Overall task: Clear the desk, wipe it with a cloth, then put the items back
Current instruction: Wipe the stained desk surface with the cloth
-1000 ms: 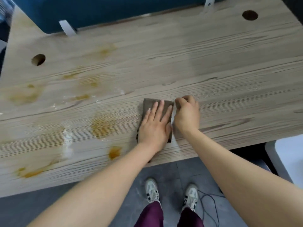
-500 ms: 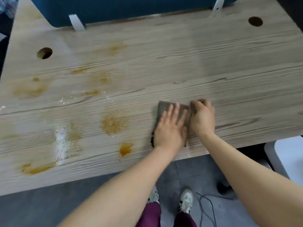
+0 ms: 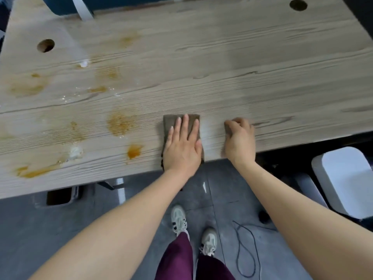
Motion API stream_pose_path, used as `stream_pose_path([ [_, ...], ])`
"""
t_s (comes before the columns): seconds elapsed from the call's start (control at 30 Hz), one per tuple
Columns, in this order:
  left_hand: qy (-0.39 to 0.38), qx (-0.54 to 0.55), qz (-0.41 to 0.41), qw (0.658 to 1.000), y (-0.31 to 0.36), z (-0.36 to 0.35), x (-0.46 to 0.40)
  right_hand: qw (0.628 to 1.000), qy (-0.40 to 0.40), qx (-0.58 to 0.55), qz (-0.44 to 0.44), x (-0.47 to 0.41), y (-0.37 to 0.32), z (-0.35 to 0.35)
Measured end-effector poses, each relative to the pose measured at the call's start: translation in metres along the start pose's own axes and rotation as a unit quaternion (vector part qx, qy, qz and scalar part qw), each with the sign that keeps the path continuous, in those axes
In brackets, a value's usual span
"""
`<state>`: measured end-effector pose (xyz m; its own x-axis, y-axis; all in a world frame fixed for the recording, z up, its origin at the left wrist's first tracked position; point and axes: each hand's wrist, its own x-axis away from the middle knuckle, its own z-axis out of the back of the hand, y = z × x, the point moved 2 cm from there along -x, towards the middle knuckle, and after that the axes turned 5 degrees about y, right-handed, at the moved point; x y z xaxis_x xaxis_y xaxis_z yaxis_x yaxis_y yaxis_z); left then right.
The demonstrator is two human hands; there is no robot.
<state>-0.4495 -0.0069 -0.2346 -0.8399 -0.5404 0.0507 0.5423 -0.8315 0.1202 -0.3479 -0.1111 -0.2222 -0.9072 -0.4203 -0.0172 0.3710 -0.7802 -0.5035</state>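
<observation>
Wood-grain desk carries orange stains just left of the brown cloth. Left hand presses flat, fingers spread, on the cloth; right hand rests curled, empty, right of it. Firm overlapping strokes toward the stains would clean best.

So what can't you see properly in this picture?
All in the head view:
- Most of the brown cloth: the flat left hand covers it.
- Whether the curled right hand holds anything: its fingers hide the palm.
- The blue panel behind the desk: cut off by the top edge.
- The white bin: cut off by the right edge.
</observation>
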Motion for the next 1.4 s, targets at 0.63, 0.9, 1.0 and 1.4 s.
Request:
stream_pose_path([
  [0.63, -0.057, 0.024, 0.023, 0.998, -0.008, -0.005, 0.036, 0.996, -0.060, -0.021, 0.061, 0.029, -0.007, 0.002],
  [0.9, 0.000, 0.314, 0.047, 0.948, -0.056, 0.023, 0.053, 0.980, -0.156, -0.118, -0.025, 0.057, -0.070, -0.015],
  [1.0, 0.021, 0.301, 0.073, 0.951, -0.079, 0.030, 0.066, 0.966, -0.166, -0.157, -0.121, 0.059, -0.084, -0.013],
  [1.4, -0.093, 0.540, 0.119, 0.828, -0.102, 0.104, 0.060, 0.841, -0.219, -0.445, -0.215, 0.064, -0.158, 0.045],
])
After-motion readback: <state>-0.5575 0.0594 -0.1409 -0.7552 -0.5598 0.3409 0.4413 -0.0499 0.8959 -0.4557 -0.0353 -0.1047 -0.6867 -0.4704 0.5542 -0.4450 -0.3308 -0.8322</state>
